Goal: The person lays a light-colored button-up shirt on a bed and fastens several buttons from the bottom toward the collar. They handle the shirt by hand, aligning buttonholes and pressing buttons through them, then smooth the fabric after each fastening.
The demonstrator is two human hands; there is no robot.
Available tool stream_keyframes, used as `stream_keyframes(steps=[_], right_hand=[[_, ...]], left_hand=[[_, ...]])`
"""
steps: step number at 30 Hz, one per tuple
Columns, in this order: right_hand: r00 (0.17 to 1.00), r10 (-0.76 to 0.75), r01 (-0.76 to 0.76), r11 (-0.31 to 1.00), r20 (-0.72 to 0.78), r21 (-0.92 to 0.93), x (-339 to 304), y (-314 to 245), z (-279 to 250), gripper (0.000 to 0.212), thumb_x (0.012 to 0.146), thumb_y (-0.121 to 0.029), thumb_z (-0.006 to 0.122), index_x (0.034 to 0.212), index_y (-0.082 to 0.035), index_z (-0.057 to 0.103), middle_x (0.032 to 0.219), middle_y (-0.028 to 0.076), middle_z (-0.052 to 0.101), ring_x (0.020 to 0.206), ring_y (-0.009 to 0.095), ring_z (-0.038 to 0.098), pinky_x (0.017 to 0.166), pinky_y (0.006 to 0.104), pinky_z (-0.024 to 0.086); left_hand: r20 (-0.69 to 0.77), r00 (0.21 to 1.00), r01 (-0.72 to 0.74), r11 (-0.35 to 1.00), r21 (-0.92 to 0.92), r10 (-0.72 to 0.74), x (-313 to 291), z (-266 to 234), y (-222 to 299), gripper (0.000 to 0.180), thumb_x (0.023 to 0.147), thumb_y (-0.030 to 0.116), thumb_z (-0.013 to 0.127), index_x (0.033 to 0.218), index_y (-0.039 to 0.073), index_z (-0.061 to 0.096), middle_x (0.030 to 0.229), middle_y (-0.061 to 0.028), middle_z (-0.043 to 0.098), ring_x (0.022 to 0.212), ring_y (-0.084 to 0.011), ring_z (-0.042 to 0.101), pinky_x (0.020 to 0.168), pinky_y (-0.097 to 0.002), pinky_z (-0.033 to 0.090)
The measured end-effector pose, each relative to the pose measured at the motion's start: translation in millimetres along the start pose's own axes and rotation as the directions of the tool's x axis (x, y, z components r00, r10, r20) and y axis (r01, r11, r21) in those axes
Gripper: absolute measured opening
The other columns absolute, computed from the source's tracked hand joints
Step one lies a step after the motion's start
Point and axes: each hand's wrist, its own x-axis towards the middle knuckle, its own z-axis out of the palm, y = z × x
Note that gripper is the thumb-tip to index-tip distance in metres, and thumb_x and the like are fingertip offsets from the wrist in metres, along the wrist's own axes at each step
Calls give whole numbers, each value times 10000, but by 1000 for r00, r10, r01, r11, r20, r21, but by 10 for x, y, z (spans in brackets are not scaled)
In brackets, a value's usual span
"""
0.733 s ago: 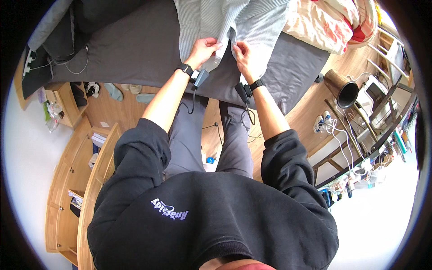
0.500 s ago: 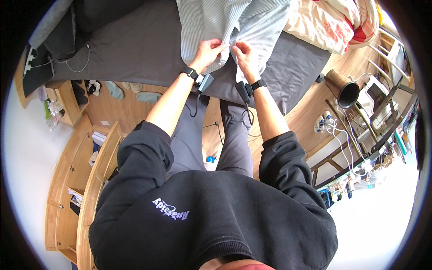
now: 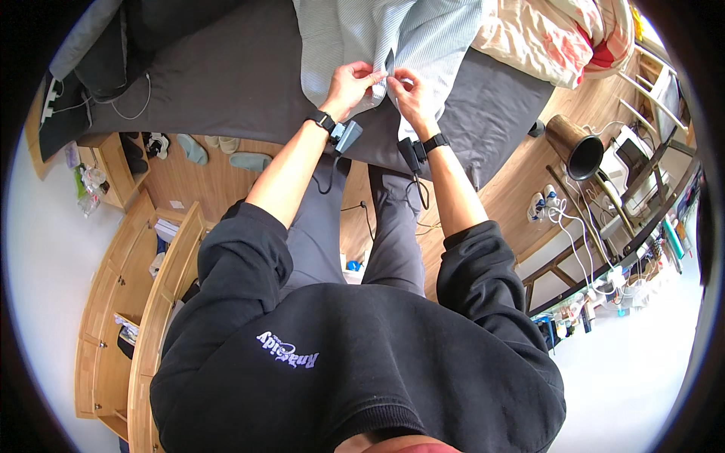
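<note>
A light grey-blue striped shirt (image 3: 332, 38) lies spread on the dark grey bed sheet (image 3: 226, 75), its lower part toward me. My left hand (image 3: 350, 88) is closed in a pinch on the shirt's left front edge. Close beside it, my right hand (image 3: 412, 97) pinches the other front edge. The fingertips of both hands nearly meet over the shirt's opening. Any button between them is too small to make out. Each wrist wears a black strap with a small cabled device.
A patterned quilt (image 3: 529, 38) is bunched at the bed's far right. To the right stand a brown bin (image 3: 566, 140) and a dark-framed desk (image 3: 559, 264) with cables. Slippers (image 3: 251, 161) lie by the bed's left edge. An open wooden cabinet (image 3: 113, 317) stands at left.
My two hands have drawn slightly closer together, bringing the shirt's front edges nearer each other. The shirt has shifted a little to the left.
</note>
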Motion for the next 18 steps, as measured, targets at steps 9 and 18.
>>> stream_keyframes(steps=[9, 18], right_hand=[[997, 64, -70, 980, 37, 186, -87, -118, -87, 155, 928, -118, 766, 1038, -12, 737, 860, 17, 726, 747, 81, 664, 662, 245, 535], [996, 80, -88, 979, 49, 185, -84, -165, -84, 177, 926, -111, 773, 1060, -5, 727, 860, 21, 719, 742, 82, 661, 669, 241, 544]], left_hand=[[-15, 993, -109, 966, 234, 115, 44, 39, -22, 234, 943, 178, 760, 1054, -22, 712, 843, -31, 727, 681, -82, 610, 611, -250, 493], [2, 1000, -29, 994, 101, 29, 19, 38, -37, 234, 944, 181, 750, 1056, -22, 717, 851, -37, 729, 667, -85, 612, 587, -256, 494]])
